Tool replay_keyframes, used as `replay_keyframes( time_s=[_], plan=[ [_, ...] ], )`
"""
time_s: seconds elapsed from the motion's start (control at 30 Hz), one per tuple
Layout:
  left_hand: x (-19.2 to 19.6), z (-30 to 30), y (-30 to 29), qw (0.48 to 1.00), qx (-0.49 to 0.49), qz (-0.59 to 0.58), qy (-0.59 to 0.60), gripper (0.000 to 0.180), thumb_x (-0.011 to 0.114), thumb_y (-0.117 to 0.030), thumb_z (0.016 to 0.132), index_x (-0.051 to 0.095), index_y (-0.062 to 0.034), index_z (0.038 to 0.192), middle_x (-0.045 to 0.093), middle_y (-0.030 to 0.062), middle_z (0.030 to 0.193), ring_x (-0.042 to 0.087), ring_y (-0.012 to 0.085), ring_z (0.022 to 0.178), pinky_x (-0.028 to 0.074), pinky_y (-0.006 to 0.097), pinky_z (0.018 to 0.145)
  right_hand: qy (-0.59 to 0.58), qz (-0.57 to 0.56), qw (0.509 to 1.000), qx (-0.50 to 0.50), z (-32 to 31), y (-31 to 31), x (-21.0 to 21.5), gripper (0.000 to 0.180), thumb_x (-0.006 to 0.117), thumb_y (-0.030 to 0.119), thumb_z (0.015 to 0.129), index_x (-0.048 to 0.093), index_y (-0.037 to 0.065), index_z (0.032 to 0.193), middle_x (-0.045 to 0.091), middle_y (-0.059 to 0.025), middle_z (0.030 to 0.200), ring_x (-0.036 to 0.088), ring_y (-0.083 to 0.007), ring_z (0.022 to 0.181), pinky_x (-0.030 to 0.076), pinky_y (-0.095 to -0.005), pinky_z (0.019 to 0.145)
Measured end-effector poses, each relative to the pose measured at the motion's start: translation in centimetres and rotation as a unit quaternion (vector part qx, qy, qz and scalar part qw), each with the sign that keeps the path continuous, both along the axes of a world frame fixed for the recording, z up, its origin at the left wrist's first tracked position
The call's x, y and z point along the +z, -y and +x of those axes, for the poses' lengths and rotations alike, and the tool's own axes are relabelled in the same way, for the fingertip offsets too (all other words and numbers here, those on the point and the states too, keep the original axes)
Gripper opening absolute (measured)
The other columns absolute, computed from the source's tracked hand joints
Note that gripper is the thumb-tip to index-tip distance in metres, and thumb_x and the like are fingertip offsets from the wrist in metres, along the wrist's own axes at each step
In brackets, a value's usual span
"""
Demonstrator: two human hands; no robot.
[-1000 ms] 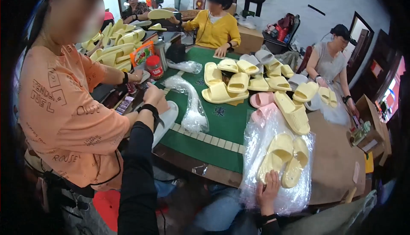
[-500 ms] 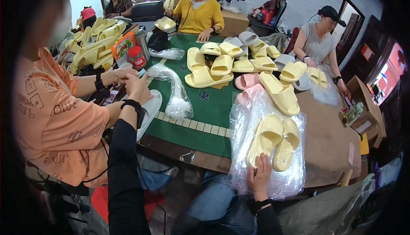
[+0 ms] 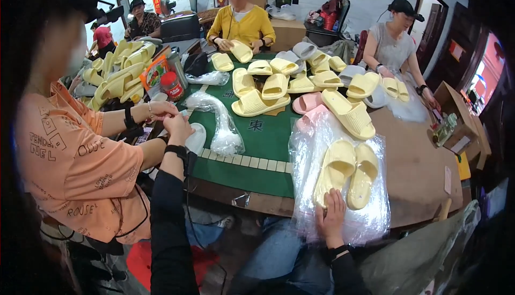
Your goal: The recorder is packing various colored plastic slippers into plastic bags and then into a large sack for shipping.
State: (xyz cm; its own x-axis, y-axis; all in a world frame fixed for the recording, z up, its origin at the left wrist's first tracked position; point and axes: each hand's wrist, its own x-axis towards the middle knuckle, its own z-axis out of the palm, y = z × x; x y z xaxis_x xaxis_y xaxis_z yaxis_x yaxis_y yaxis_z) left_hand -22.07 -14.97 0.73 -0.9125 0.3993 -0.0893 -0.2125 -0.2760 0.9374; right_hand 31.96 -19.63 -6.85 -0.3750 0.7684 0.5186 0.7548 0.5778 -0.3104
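Observation:
My left hand point(image 3: 178, 127) reaches to the left edge of the table, fingers closed beside a co-worker's hands point(image 3: 159, 110). A small pale-blue bit shows at its fingertips; what it is I cannot make out. Just beyond it lies a white slipper point(image 3: 197, 137), partly covered. My right hand point(image 3: 330, 217) rests with fingers extended on the heel end of a pair of yellow slippers point(image 3: 334, 169). That pair lies on a stack of clear plastic bags point(image 3: 303, 187) at the table's front edge.
Yellow, grey and pink slippers point(image 3: 260, 102) pile up mid-table. More yellow slippers point(image 3: 123, 75) heap at the far left, near a red-lidded jar point(image 3: 171, 86). A clear bag with white filling point(image 3: 222, 128) lies on the green mat point(image 3: 241, 179). Co-workers sit around; a cardboard box point(image 3: 456, 112) stands right.
My left hand and the co-worker's hands have shifted slightly, covering more of the white slipper. Across the table, the person in yellow has brought a slipper down to the table. My right hand stays put.

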Motion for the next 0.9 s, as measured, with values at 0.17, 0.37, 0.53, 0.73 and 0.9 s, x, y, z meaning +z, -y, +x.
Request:
replay_keyframes(
  time_s=[0.17, 0.37, 0.53, 0.73, 0.9],
  plan=[
    [2.4, 12.2, 2.2, 0.978, -0.114, 0.029, -0.175, 0.023, 0.056, 0.003, 0.076, 0.052, -0.0014, 0.098, 0.053, 0.0044, 0.076, 0.054, 0.0142, 0.062, 0.044, 0.027, 0.056, -0.014, -0.001, 1.000, 0.004, 0.3, -0.3, 0.0, 0.043, 0.058, 0.022, 0.079, 0.046, 0.004, 0.117, 0.043, -0.0159, 0.128, 0.036, -0.0324, 0.122, 0.029, -0.0438, 0.099],
    [2.1, 30.2, 14.6, 0.855, -0.501, -0.081, -0.109, 0.013, 0.058, -0.002, 0.080, 0.062, 0.0020, 0.092, 0.063, 0.0058, 0.082, 0.060, 0.0113, 0.073, 0.048, 0.023, 0.067, -0.076, -0.005, 0.997, 0.010, -0.1, 2.8, 5.3, 0.062, 0.062, 0.029, 0.076, 0.039, 0.000, 0.125, 0.040, -0.0208, 0.128, 0.035, -0.0375, 0.120, 0.022, -0.0497, 0.100],
    [-1.9, 35.1, 19.4, 0.790, -0.536, -0.126, -0.270, 0.016, 0.057, -0.006, 0.083, 0.063, -0.0007, 0.096, 0.065, 0.0081, 0.085, 0.062, 0.0102, 0.077, 0.048, 0.024, 0.068, -0.066, -0.126, 0.953, 0.268, -1.6, 8.4, 6.2, 0.031, 0.063, 0.017, 0.077, 0.051, 0.004, 0.103, 0.056, -0.0137, 0.080, 0.055, -0.0318, 0.075, 0.044, -0.0389, 0.067],
    [-3.6, 37.4, 22.2, 0.830, -0.498, -0.186, -0.169, 0.013, 0.057, -0.005, 0.085, 0.060, 0.0040, 0.094, 0.065, 0.0073, 0.080, 0.061, 0.0102, 0.071, 0.049, 0.023, 0.064, -0.141, -0.297, 0.924, 0.196, -1.1, 12.3, 4.0, 0.016, 0.058, 0.019, 0.082, 0.054, 0.004, 0.086, 0.056, -0.0149, 0.073, 0.055, -0.0344, 0.068, 0.044, -0.0407, 0.057],
    [-4.4, 38.1, 22.4, 0.812, -0.529, -0.185, -0.161, 0.014, 0.055, -0.010, 0.086, 0.056, 0.0012, 0.093, 0.065, 0.0094, 0.078, 0.063, 0.0124, 0.067, 0.048, 0.023, 0.059, -0.062, -0.276, 0.934, 0.217, 0.5, 11.9, 1.6, 0.013, 0.059, 0.016, 0.082, 0.056, 0.004, 0.087, 0.058, -0.0141, 0.074, 0.057, -0.0296, 0.064, 0.045, -0.0339, 0.055]
  ],
)
